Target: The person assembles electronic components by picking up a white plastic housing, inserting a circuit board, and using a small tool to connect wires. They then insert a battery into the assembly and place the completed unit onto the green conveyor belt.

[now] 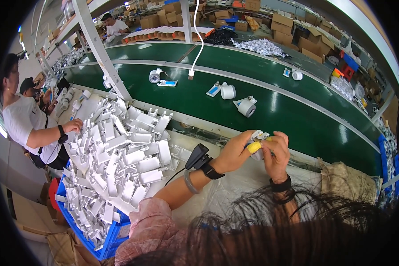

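Observation:
My left hand [235, 153] is closed around a small white plastic part [260, 134], held up over the near edge of the green conveyor belt [177, 95]. My right hand [277, 155] meets it from the other side, its fingers bent and pinched against the part. Yellow coverings wrap the left thumb and a right fingertip. Fingers hide most of the part, so its full shape does not show. To the left of my hands lies a big heap of white plastic housings [115, 150], spilling over a blue crate [103, 253].
Round white devices [228, 91] with small blue-and-white packets rest on the belt. A white cable [201, 40] hangs above it. A metal post [99, 46] rises behind the heap. A person [29, 117] works at the left. Brown sacking [348, 181] lies at the right.

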Demonstrator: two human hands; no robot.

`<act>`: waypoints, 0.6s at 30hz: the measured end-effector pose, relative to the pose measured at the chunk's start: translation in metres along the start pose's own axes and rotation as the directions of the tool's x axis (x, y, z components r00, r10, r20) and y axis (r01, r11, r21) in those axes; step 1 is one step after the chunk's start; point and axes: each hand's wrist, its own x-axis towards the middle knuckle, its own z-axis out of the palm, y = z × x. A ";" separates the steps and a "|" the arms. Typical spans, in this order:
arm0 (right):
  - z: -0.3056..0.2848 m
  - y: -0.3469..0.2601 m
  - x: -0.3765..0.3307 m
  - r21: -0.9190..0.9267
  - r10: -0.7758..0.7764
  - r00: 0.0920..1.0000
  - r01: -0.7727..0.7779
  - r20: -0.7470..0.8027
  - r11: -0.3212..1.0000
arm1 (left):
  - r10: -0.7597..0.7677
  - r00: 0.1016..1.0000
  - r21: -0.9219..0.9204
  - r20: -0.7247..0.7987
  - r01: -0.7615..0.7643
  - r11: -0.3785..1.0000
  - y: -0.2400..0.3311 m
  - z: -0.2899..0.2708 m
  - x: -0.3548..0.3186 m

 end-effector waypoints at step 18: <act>0.013 -0.010 -0.005 -0.046 0.023 1.000 -0.023 0.000 0.999 | -0.010 0.998 0.103 -0.054 0.016 0.995 0.002 -0.004 0.000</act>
